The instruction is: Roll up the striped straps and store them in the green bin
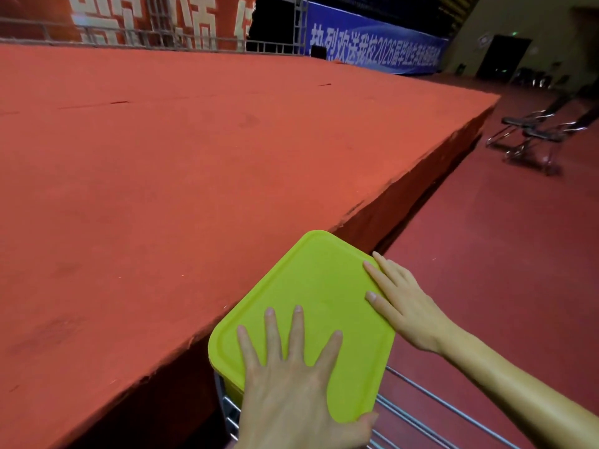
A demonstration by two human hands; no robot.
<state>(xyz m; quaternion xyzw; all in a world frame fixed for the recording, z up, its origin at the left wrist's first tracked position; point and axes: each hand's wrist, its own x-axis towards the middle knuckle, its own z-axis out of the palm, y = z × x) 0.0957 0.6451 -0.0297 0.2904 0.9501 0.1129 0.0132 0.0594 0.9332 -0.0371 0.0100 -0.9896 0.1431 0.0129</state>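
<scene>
1. Fingers (270,332) of the left hand (291,384) are lying spread and flat, pressing the green bin's lid (311,286) beneath them.
2. Right hand (402,306) is resting straight-fingered on the lid's edge.
3. Straps are not showing; uneven pressing could be tipping the green bin (235,388) off its wire rack (421,413).

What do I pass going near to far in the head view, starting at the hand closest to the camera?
Left hand flat on the green bin's lid → right hand at the lid's right edge → red stage surface → railing → red and blue banners.
</scene>
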